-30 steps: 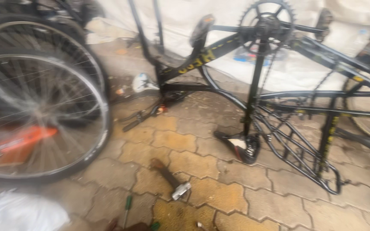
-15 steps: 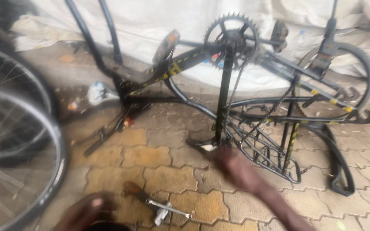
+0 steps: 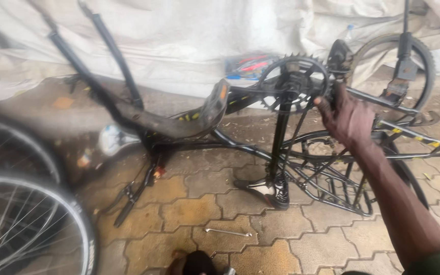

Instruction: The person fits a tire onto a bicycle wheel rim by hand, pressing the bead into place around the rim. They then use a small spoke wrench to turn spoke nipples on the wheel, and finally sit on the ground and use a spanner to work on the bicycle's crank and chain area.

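While the right hand seemingly grips one upturned bicycle frame, fingers curled, one spanner, two wheels.

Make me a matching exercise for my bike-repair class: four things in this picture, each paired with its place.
Things:
1. right hand
2. spanner
3. spoked wheel
4. white tarpaulin

Places:
a. flat on the paving
b. bottom left corner
c. at the chainring of the upturned bicycle frame
d. along the back

Pairs: 1-c, 2-a, 3-b, 4-d
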